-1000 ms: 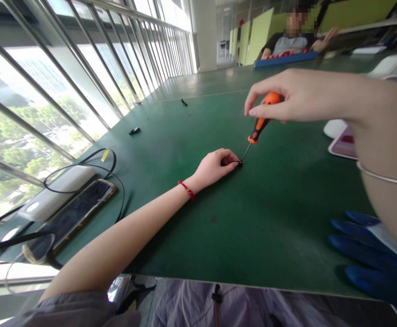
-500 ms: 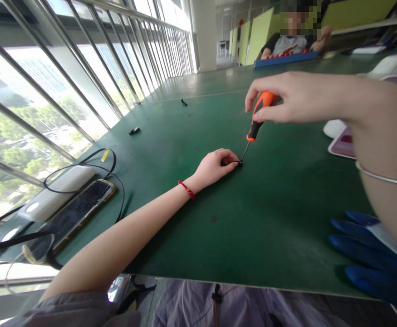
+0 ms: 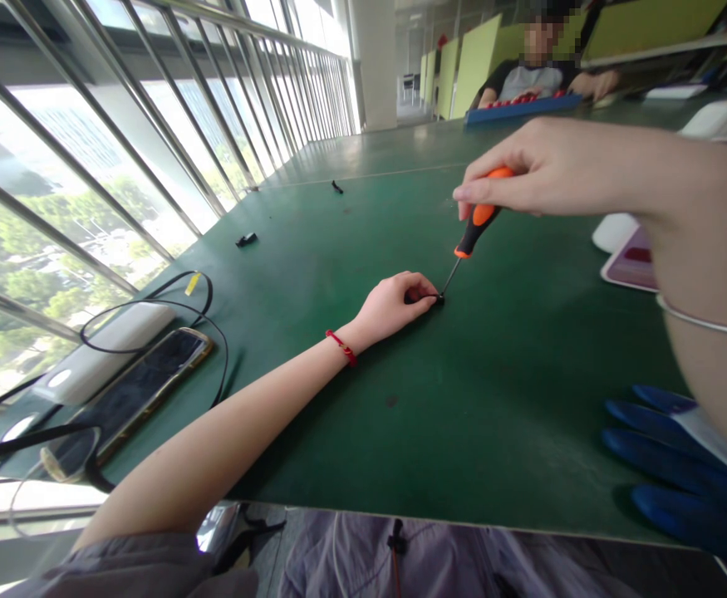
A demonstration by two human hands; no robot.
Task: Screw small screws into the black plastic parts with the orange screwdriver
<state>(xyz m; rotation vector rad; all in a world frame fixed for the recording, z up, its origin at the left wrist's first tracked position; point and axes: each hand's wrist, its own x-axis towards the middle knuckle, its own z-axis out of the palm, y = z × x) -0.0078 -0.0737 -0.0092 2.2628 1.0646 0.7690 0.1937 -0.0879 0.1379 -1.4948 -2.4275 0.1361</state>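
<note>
Near the middle of the green table [image 3: 500,399], my left hand [image 3: 397,303] pinches a small black part [image 3: 441,299] against the surface. Most of that part is hidden by the fingers. My right hand [image 3: 516,178] is closed around the handle of an orange and black screwdriver [image 3: 480,220]. The screwdriver is tilted, its metal tip down at the black part beside my left fingertips. Two other small black pieces lie farther off, one [image 3: 247,240] to the left and one [image 3: 336,188] toward the back.
A phone [image 3: 151,382], a white power strip [image 3: 107,353] and black cables lie at the left. Blue gloves [image 3: 680,448] rest at the right edge. Behind them is a white and purple object [image 3: 631,262]. Across the table a person sits by a blue tray [image 3: 522,110].
My right hand has shifted slightly right and its fingers have moved on the handle. The screwdriver leans more to the right. My left hand has stayed in place. The person's arm across the table has lowered.
</note>
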